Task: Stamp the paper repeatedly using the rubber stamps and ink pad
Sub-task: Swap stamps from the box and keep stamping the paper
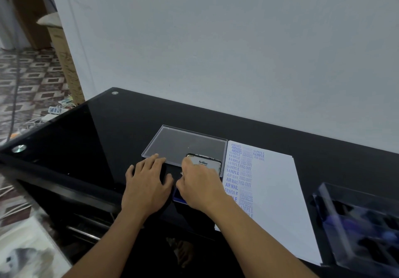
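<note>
A person's two bare hands work at a black glass bench set against a pale wall; the left hand lies flat on the bench, its grip apart with fingers straight, fingertips at the near edge of a clear plastic tray. The right hand hovers just right of it over the blue ink pad, whose silver lid stands raised behind the knuckles; its fingers curl downward, but I cannot tell whether the grip is clamped on anything. The paper lies just right of the ink pad, its left side filled with columns of blue stamped words; a clear box of blurred dark shapes sits at the far right.
</note>
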`<action>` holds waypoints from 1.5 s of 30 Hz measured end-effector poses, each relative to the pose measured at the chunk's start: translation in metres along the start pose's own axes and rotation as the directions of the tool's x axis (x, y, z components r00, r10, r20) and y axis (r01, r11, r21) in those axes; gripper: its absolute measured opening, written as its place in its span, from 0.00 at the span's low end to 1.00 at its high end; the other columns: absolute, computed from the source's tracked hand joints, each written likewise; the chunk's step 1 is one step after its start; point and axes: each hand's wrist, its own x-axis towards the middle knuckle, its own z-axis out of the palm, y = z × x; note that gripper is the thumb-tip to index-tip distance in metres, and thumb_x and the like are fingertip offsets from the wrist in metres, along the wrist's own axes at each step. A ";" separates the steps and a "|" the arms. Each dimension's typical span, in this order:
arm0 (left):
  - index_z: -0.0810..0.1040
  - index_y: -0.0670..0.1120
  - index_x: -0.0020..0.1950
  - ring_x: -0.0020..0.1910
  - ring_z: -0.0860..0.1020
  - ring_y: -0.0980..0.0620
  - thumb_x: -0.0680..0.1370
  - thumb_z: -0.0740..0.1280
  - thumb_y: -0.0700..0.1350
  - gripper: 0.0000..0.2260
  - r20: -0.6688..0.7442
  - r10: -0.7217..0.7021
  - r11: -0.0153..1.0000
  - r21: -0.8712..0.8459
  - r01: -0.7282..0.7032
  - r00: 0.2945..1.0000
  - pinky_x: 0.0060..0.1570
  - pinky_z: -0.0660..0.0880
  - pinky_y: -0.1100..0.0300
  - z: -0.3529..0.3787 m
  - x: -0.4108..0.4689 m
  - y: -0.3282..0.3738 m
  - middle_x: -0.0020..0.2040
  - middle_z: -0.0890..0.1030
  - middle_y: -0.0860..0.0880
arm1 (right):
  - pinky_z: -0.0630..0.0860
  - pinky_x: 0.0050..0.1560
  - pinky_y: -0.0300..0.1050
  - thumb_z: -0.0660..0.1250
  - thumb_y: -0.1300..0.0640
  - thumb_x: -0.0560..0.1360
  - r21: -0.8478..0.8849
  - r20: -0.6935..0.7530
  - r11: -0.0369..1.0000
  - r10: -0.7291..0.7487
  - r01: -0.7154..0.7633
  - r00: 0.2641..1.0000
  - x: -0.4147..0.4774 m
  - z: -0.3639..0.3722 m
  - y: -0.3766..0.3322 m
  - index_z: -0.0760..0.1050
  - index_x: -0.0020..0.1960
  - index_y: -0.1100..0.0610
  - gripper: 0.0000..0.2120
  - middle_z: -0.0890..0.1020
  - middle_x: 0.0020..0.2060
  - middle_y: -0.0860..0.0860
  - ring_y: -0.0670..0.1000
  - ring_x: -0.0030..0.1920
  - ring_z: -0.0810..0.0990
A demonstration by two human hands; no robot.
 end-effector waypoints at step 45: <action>0.71 0.52 0.73 0.76 0.63 0.48 0.80 0.64 0.51 0.21 0.043 -0.057 0.987 -0.150 0.063 0.997 0.77 0.54 0.42 -0.007 0.007 0.003 0.78 0.65 0.53 | 0.72 0.49 0.54 0.57 0.54 0.79 0.023 0.020 0.998 -0.058 0.058 0.998 -0.002 -0.002 0.008 0.61 0.50 0.55 0.06 0.80 0.40 0.55 0.58 0.39 0.76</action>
